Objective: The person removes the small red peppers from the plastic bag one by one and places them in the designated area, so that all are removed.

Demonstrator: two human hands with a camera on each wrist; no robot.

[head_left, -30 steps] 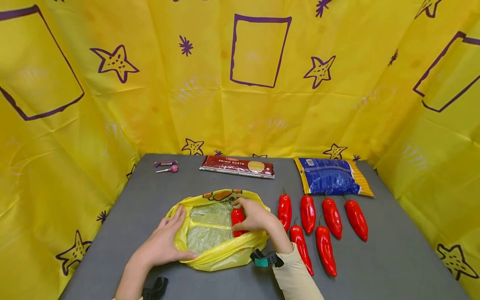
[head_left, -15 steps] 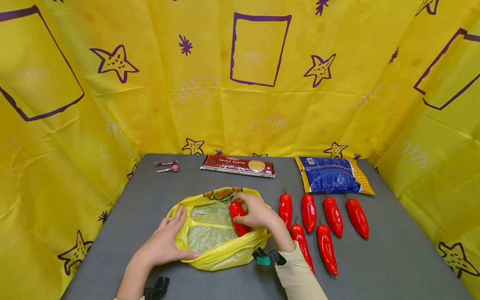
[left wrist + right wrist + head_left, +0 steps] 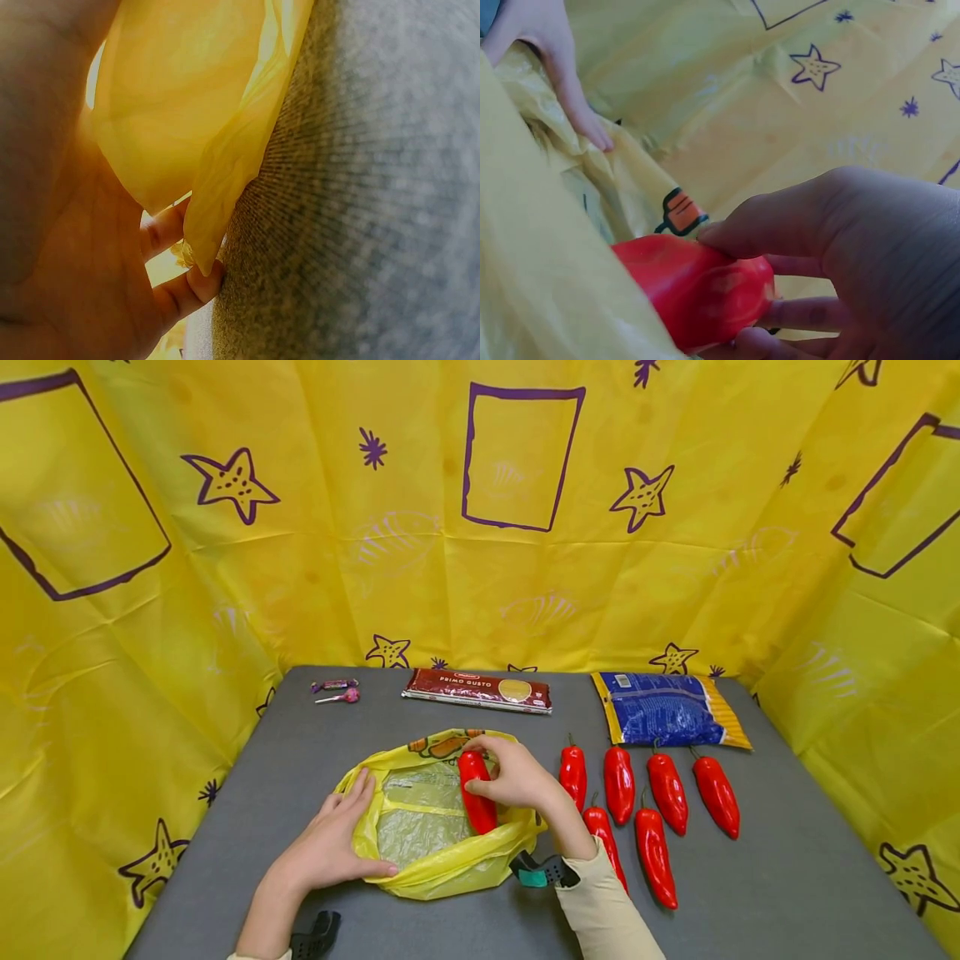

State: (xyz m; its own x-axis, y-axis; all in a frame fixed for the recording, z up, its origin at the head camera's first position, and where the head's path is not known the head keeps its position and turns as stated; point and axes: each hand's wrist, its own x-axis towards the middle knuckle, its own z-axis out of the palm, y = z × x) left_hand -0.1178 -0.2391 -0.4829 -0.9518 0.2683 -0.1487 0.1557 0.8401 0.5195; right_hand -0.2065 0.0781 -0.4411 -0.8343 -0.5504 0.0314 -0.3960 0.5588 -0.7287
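Right hand (image 3: 513, 779) clamped on red pepper (image 3: 477, 792) inside yellow bag (image 3: 442, 860); left hand (image 3: 330, 847), fingers flat, presses bag rim against tabletop (image 3: 787, 877).

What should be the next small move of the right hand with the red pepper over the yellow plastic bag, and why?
Probably lower and release it. The right hand grips a glossy red pepper over the open mouth of the yellow plastic bag, which the left hand presses flat on the grey table. Six red peppers lie beside the bag.
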